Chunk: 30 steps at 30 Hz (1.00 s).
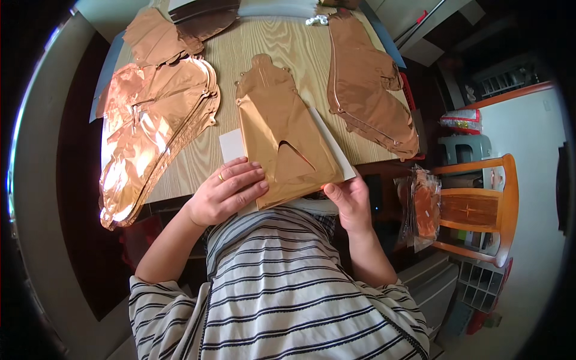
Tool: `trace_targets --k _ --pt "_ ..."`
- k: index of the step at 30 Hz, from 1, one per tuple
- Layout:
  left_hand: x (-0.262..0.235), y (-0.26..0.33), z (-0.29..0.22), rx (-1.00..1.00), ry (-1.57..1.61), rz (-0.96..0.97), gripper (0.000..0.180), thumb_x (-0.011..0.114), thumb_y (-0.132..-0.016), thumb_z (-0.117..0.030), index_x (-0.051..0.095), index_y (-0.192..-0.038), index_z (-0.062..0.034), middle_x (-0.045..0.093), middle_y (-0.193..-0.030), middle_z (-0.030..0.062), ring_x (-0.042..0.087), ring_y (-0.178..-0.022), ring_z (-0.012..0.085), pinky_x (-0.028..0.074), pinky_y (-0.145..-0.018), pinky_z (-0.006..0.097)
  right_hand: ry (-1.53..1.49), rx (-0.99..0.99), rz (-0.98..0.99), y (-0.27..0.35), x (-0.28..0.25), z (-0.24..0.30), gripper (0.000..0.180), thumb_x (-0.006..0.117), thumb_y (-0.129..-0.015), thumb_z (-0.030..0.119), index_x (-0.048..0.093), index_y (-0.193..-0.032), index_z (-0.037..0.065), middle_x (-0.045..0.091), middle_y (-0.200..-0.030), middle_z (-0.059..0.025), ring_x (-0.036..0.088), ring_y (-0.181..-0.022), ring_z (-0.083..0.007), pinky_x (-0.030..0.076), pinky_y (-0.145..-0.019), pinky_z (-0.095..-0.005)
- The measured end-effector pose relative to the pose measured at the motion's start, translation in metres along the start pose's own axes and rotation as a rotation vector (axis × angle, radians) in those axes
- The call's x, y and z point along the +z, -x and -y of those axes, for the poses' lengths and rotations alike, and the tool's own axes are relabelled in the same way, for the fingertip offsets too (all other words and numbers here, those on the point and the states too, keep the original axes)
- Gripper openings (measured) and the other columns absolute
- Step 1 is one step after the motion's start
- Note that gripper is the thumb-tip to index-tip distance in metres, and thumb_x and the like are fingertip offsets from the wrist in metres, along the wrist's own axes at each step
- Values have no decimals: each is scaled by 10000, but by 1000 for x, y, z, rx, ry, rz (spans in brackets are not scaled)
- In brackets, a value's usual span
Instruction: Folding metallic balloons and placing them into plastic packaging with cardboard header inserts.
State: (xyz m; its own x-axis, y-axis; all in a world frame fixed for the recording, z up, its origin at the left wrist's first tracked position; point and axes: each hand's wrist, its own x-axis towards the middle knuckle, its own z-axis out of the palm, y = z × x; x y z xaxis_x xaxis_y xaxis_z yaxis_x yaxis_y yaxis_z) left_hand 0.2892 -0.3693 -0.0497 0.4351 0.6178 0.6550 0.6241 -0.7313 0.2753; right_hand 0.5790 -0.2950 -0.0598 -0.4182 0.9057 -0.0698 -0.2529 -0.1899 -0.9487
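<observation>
The person's L hand [230, 191] lays close-set fingers on the 7 o'clock corner of a tapered, shiny copper-coloured film piece [270, 117] at the pale wood-grain table's 6 o'clock edge (thumb hidden, pinch can't tell), & R hand [350, 203] pinches its 5 o'clock corner, prob. aligning it w/ the flat white board [231, 144] beneath.

Pale wood-grain table [312, 66]; orange-brown wooden chair [510, 207], grey stool [465, 144] at right.

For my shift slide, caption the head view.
Both hands on a copper-coloured foil piece, white sheeting beneath, at a wood-grain table.
</observation>
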Motion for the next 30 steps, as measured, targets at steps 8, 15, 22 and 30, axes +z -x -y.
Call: trace_targets --k 8,15,22,30 --pt "-4 -6 3 -56 -6 -76 372 733 -812 -54 698 -1175 15 688 -1150 183 673 -1098 352 536 -1004 487 883 -500 -195 -3 -16 23 606 857 -814 379 613 -1230 12 643 -1112 -108 614 -1019 -241 484 -928 -372" --pt "-23 -22 17 3 -2 -41 383 783 -814 -52 700 -1184 6 685 -1185 181 675 -1120 373 545 -998 494 1380 -1110 321 -42 35 72 363 698 -917 349 705 -1160 79 643 -1204 -110 588 -1130 -294 459 -998 -490" --pt "-24 -15 25 45 -11 -37 375 734 -823 -67 687 -1183 29 678 -1166 181 665 -1101 348 553 -981 464 1406 -1271 505 -58 31 58 336 737 -866 193 699 -1149 15 671 -1078 -102 620 -951 -233 490 -865 -403" --pt "-18 -17 29 27 21 -49 412 747 -812 -75 682 -1210 6 677 -1184 169 654 -1129 350 534 -1010 472 1515 -1352 354 -63 30 50 274 737 -866 128 708 -1098 -15 682 -1014 -109 625 -862 -212 486 -791 -365"
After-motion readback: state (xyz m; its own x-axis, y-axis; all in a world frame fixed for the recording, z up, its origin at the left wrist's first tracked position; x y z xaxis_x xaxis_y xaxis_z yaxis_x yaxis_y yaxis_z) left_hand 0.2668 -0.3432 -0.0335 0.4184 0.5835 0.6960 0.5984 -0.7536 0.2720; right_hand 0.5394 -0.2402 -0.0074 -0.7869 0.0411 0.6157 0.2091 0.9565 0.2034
